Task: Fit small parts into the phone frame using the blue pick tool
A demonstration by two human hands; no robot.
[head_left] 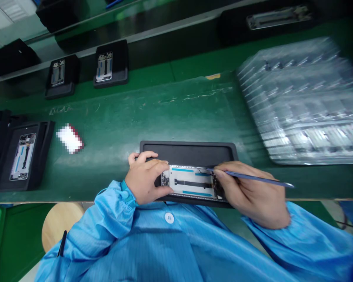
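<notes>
A worker in a blue smock bent over an opened phone frame (191, 182) that lay in a black tray (188, 150) at the near edge of a green surface (120, 117). The left hand (144, 177) gripped the frame's left end, thumb and fingers pinched on its edges, the knuckles resting against the tray. The right hand (250, 194) was clenched around a thin blue-grey tool (253, 178), held like a pen, its tip touching the frame's upper right corner just beyond the fingertips while its tail pointed away past the wrist. Between the 2 hands the frame showed a pale inner plate with blue strips and a dark flex cable running along its length.

Well to the left of the left hand, a second phone frame (22, 156) sat in another black tray (44, 145), and a small blurred white and red item (70, 138) lay between that tray and the hand. Farther off, beyond the left hand, 2 more trays (117, 64) each carried a frame beside a conveyor rail. Beyond the right hand and to its right stood a stack of clear plastic blister trays (302, 102), blurred by motion. Another tray with a frame (278, 17) rested at the far side, well apart from both hands. A round wooden stool (59, 221) showed below the left elbow.
</notes>
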